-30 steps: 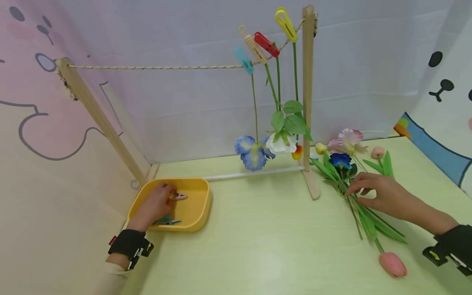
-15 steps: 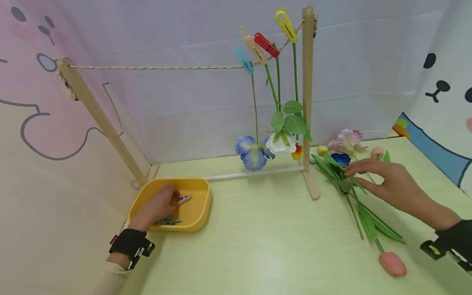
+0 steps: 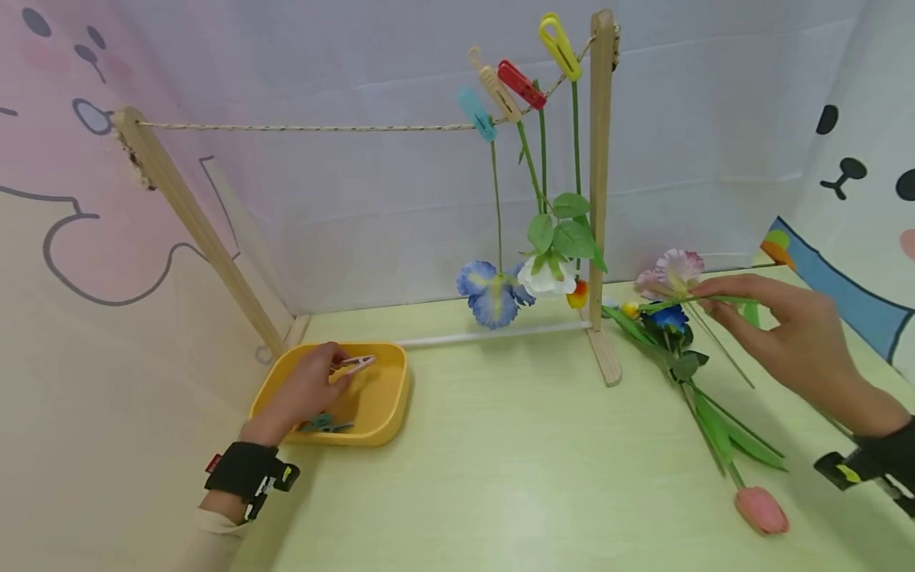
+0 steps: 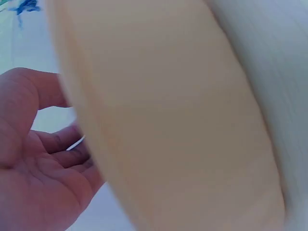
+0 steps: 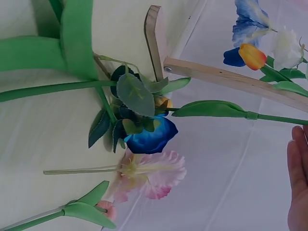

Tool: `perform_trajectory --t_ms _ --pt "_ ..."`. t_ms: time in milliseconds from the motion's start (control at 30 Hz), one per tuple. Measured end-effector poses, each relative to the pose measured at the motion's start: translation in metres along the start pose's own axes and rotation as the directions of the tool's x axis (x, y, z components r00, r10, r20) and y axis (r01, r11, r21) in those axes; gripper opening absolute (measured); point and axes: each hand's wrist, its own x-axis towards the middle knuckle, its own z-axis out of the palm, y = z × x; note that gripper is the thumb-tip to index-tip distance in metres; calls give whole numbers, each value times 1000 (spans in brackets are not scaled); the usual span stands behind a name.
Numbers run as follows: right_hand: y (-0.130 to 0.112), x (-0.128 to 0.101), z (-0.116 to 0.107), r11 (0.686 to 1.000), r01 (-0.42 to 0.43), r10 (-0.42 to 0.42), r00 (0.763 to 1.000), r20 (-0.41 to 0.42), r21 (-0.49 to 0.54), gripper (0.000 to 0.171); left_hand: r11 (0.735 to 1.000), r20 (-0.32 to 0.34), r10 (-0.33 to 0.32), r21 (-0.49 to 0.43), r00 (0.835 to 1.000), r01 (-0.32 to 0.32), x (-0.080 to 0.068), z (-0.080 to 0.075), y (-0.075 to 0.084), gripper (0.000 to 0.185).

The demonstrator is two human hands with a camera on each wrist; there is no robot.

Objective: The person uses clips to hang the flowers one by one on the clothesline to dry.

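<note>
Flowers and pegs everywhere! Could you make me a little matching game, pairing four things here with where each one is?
Things:
1. yellow peg
2. pale pink peg
3. pink tulip
4. small yellow tulip

Places:
A. lying on the table, nearest the camera
B. clipped on the rope beside the right post
C. lifted by its stem in the right hand
D. pinched by the left hand over the yellow tray

Pairs: 1-B, 2-D, 3-A, 4-C
</note>
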Motion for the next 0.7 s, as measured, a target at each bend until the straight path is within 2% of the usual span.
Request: perform_trajectory --t_ms 133,267,433,500,600,667,700 --pt "-5 6 -2 1000 -19 20 999 -42 2 42 996 -29 18 -86 999 -21 1 -4 5 31" --pt "-8 15 -4 996 -4 12 996 -90 89 34 989 -89 36 -143 995 -49 2 -10 16 33" --pt "-15 29 -9 971 -12 46 989 -138 238 28 976 -138 9 -213 990 -39 4 -19 27 36" --pt "-18 34 -11 964 -8 53 986 -161 264 26 969 -144 -3 -243 990 -32 4 -21 30 36" --pt "-23 40 -13 955 4 57 979 -196 296 20 941 -150 -18 -338 988 -34 6 -24 33 35" --pt "-29 43 -14 945 3 69 975 -211 326 18 906 -164 -17 -420 986 -54 7 -26 35 34" --pt "-32 44 -14 940 1 76 974 -213 342 18 881 -174 -15 -469 985 -69 8 -26 37 33"
